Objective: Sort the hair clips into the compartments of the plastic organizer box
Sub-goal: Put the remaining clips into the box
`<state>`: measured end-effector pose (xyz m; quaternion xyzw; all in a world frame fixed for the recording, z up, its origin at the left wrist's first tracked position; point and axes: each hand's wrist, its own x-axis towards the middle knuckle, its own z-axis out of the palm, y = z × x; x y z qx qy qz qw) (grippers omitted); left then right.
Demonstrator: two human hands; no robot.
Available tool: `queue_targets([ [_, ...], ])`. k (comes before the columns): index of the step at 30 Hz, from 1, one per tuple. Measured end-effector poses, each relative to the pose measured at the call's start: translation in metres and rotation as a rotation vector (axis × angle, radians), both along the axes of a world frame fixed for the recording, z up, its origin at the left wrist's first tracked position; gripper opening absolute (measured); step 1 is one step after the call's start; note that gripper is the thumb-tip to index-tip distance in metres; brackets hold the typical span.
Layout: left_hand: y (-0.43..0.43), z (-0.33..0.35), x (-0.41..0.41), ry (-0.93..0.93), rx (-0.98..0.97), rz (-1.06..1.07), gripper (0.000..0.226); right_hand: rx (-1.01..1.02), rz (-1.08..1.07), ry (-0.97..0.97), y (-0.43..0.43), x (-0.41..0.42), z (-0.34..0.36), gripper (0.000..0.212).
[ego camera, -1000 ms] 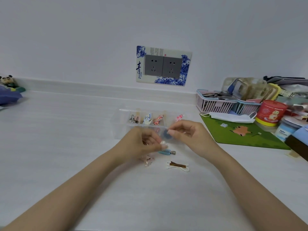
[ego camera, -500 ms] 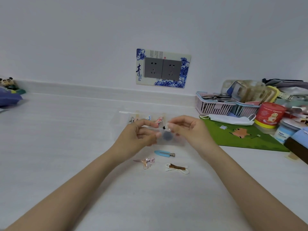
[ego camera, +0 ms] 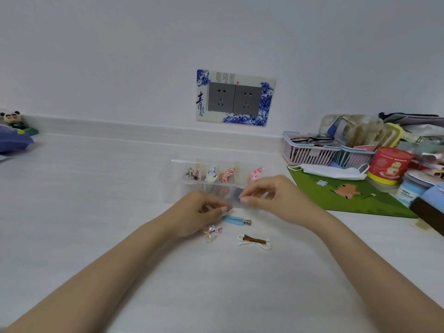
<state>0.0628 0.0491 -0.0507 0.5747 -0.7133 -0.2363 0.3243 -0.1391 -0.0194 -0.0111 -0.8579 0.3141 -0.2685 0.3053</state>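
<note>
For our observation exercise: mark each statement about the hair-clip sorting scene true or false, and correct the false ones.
1. A blue clip lies on the table outside the organizer box. True.
2. Both hands, the left hand and the right hand, are at the box's near edge. True.
3. The box is empty. False: several compartments hold clips.
4. The face mask lies inside the pink basket. False: it lies in front of the basket, partly on the green mat.

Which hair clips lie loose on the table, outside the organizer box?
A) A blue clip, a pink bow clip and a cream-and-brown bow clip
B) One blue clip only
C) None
A: the blue clip, pink bow clip and cream-and-brown bow clip lie on the table before the organizer box.
</note>
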Motion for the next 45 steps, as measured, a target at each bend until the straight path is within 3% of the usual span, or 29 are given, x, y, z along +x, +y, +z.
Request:
queue_targets([
  [6, -0.003, -0.001, 0.0, -0.04, 0.0, -0.004, 0.018, -0.01, -0.061, 0.17, -0.007, -0.01, -0.03, 0.019],
  [9, -0.003, -0.002, -0.001, -0.032, -0.003, -0.003, 0.015, -0.075, -0.055, 0.222, -0.005, -0.007, -0.032, 0.016],
  [19, -0.007, -0.003, -0.001, -0.058, -0.059, 0.049, 0.005, -0.113, -0.065, 0.167, 0.005, 0.001, -0.037, 0.008],
  [21, -0.006, -0.002, -0.001, -0.012, -0.092, 0.063, 0.004, -0.058, -0.078, 0.098, 0.004, 0.003, -0.038, 0.004],
  [25, -0.004, 0.001, -0.003, 0.221, -0.15, 0.109, 0.004, 0.168, -0.072, -0.253, 0.005, 0.005, -0.03, 0.013],
  [30, -0.004, 0.01, 0.002, 0.271, -0.191, 0.1, 0.008, 0.105, -0.179, -0.52, -0.012, 0.006, 0.0, 0.015],
  [35, -0.001, 0.019, 0.013, 0.307, -0.201, 0.123, 0.006, -0.049, -0.259, -0.339, -0.049, 0.011, 0.022, 0.005],
  [37, 0.001, 0.019, 0.012, 0.298, -0.182, 0.108, 0.014, -0.063, -0.241, -0.192, -0.059, 0.019, 0.022, 0.008],
  [40, 0.002, 0.019, 0.012, 0.259, -0.167, 0.115, 0.006, -0.031, -0.193, -0.018, -0.068, 0.028, 0.021, 0.011],
  [45, 0.0, 0.018, 0.014, 0.25, -0.161, 0.122, 0.006, -0.03, -0.144, -0.014, -0.068, 0.026, 0.031, 0.017],
])
